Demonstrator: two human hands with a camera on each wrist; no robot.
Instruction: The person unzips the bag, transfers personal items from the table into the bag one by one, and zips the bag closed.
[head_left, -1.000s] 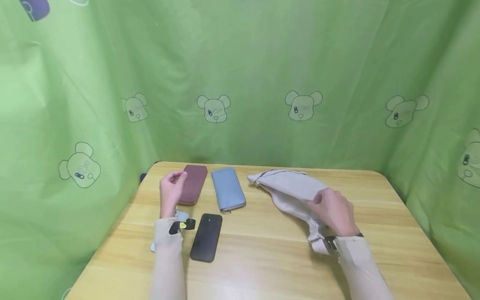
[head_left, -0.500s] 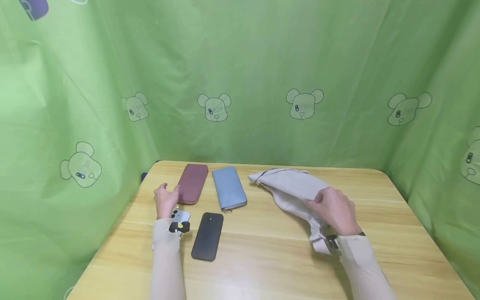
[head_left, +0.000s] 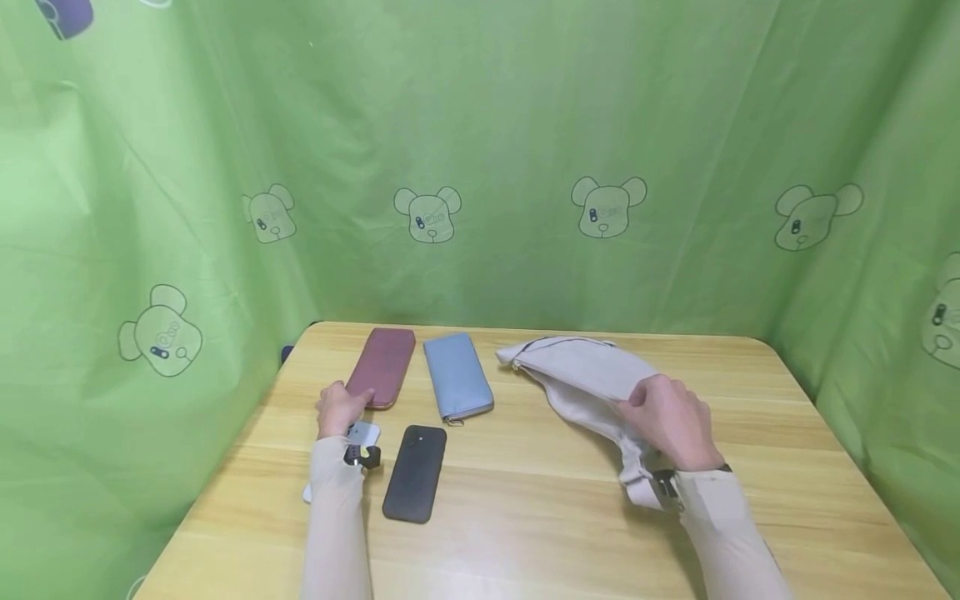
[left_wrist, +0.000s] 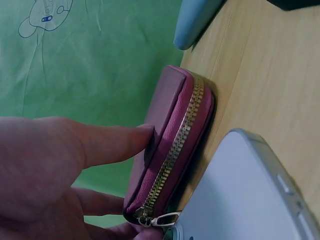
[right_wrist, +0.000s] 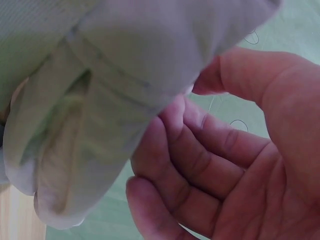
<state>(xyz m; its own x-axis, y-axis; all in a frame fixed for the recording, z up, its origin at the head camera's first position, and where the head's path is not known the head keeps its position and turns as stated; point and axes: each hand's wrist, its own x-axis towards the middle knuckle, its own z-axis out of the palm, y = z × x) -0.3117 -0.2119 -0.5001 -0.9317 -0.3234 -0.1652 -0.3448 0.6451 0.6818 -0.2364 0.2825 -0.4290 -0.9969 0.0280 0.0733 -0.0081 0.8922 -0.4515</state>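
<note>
A burgundy zip wallet lies at the back left of the table. My left hand grips its near left corner. In the left wrist view the thumb presses on the top face of the wallet, and the other fingers curl in at its side by the gold zip pull. On the right, my right hand pinches the edge of a pale grey belt bag and holds its mouth raised. The right wrist view has the bag's cloth between thumb and fingertips, with the remaining fingers curled below.
A light-coloured phone lies under my left wrist, partly hidden by the sleeve. Beside it is a black phone. A blue zip wallet lies between the burgundy wallet and the bag. Green curtains surround the wooden table.
My left hand has come down from above the burgundy wallet's left side onto its near corner and taken hold there. My right hand and the bag have stayed in place.
</note>
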